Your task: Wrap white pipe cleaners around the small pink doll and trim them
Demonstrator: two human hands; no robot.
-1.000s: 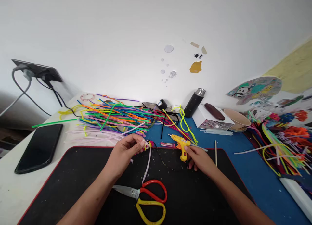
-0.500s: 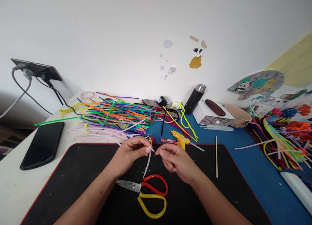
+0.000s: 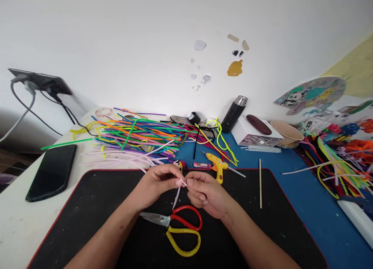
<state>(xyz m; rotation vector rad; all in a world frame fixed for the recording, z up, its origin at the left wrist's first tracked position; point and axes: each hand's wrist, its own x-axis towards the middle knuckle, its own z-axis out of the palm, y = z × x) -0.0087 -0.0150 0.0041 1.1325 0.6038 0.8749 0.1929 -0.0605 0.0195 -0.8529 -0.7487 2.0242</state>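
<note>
In the head view, the left hand [image 3: 159, 183] pinches a small white piece [image 3: 183, 181] above the black mat [image 3: 87, 207]; the right hand [image 3: 208, 192] has narrowed fingertips at its end, grip unclear. Dark characters mark a white packet [image 3: 310, 127]. Lettering on the pink-and-white item [image 3: 202, 165] beside the glue gun [image 3: 216, 164], and scissors [image 3: 165, 221], is too small to read.

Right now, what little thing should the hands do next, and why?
Maybe gently pinch the tip of the small pale piece with the right hand. The left hand holds that piece, and the right hand is at its end, though its grip is hard to see. The scissors and yellow glue gun lie out of the hands.
</note>
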